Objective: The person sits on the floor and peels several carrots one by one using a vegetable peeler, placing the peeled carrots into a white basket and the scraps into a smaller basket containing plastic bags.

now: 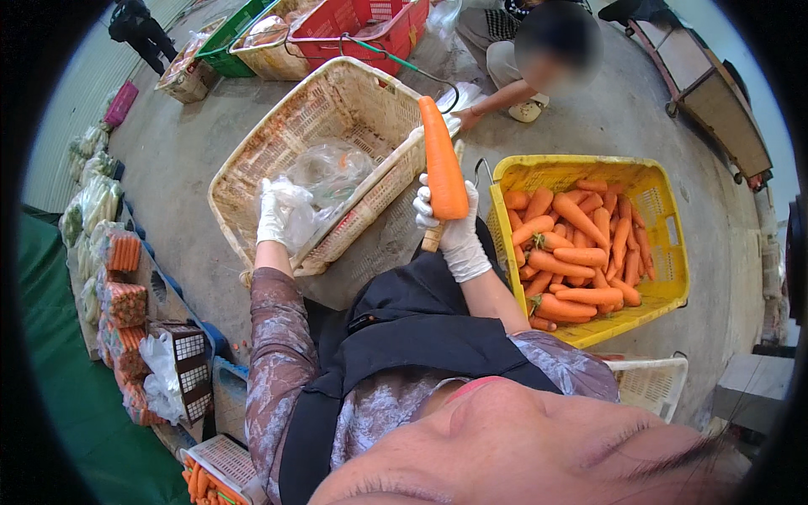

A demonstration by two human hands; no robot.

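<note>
Gloved hands at the carrot baskets

Right hand (450, 227) clasps an upright carrot (442, 160); left hand (273, 210) clutches a clear plastic bag (328, 172) in the cream basket (278, 151).

Grey concrete floor (181, 143), cream woven plastic basket (278, 143) tilted on it, yellow plastic crate of carrots (669, 252), red plastic basket (337, 21), green plastic crate (225, 42)

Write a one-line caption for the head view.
Gloved right hand lifts a carrot upright; left hand grips a clear bag in a beige basket.
</note>
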